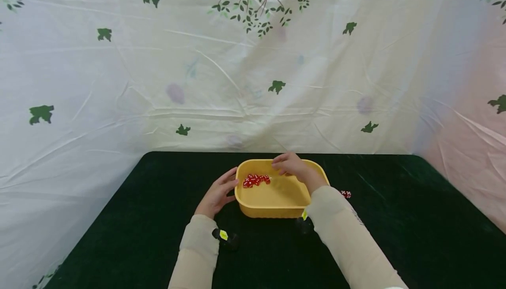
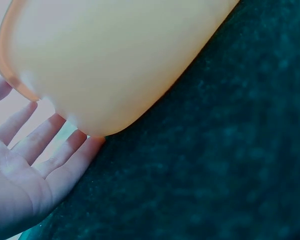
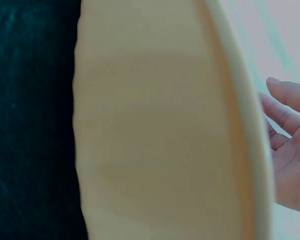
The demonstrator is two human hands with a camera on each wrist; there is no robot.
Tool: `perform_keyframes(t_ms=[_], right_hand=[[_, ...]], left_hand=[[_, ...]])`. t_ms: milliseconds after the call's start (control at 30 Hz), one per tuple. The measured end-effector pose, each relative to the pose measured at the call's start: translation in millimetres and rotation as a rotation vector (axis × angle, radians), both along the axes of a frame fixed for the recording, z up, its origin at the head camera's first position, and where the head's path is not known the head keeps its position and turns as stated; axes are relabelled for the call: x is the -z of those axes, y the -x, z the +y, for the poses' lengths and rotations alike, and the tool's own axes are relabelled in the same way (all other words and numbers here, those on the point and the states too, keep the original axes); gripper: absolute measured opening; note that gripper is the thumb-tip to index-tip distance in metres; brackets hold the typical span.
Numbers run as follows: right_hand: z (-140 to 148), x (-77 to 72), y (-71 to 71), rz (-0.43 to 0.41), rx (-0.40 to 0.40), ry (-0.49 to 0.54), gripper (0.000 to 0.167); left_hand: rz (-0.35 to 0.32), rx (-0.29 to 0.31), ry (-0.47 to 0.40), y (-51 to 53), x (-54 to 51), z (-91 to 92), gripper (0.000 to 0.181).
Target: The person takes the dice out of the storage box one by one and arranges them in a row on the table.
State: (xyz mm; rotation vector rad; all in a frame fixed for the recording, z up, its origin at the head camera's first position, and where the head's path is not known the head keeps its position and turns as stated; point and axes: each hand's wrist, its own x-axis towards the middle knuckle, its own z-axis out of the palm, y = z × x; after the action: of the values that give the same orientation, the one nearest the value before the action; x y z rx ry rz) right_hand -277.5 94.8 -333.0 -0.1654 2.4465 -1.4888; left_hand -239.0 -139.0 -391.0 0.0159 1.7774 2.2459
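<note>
Probably your left hand (image 1: 215, 194), outspread against the yellow tub (image 1: 272, 212), steadies it.
Your right hand (image 1: 295, 167), loosely open, looks empty; red dice (image 1: 258, 180) lie between.

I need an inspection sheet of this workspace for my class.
Surface: dark green cloth-covered table.
Job's things: yellow rounded-rectangular plastic tub; red white-spotted dice grouped inside, towards its left; further red dice on the table, right of it.
Clutter: nothing seen.
Hands: left hand touches the tub's left side; right hand over the tub, no die visible in it.
Cables: nothing seen.
Surroundings: pale hanging fabric with green leafy print.
</note>
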Motion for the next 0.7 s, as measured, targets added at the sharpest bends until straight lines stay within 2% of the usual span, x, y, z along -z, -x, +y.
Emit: perform_keyframes(t_ms=[533,700], right_hand=[[-10.0,16.2,9.4,-0.079,0.01,-0.036,0.03],[-10.2,21.6,14.3,-0.108,0.002,-0.006,0.028]], left_hand=[[-0.012,-0.007,0.006,2.9,-2.6,4.6,0.047],[-0.019,-0.015,0.001,4.0,-2.8,5.7,0.047]])
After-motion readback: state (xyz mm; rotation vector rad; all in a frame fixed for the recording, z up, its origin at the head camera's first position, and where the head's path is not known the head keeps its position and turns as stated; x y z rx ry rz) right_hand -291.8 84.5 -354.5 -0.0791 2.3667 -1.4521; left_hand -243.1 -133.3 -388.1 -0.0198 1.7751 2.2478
